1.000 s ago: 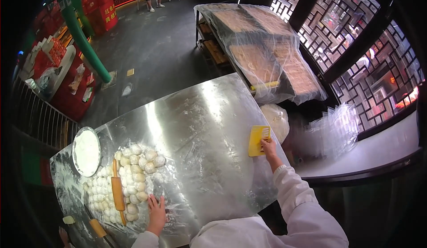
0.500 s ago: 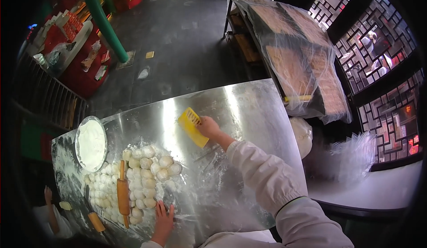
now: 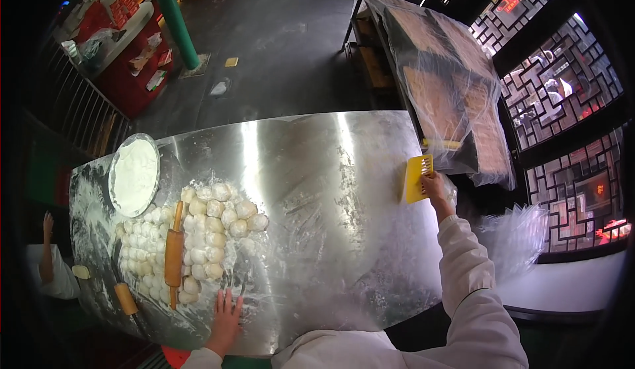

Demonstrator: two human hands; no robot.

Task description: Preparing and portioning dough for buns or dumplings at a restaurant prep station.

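My right hand is closed around a yellow dough scraper with slots along one side, held at the right edge of the steel table. Fingers spread, my left hand lies flat on the tabletop near its front edge. Just beyond it are many floured dough balls, packed in rows. A wooden rolling pin rests across them. Flour is smeared over much of the steel around the dough.
A round tray of flour stands at the table's far left. Another rolling pin lies at the left edge, near another person's arm. Beyond the right end stands a rack covered in plastic sheeting. A green pole rises behind.
My right hand has carried the scraper from the table's middle to its right edge, my arm stretching out. My left hand has stayed near the dough balls, fingers now more spread.
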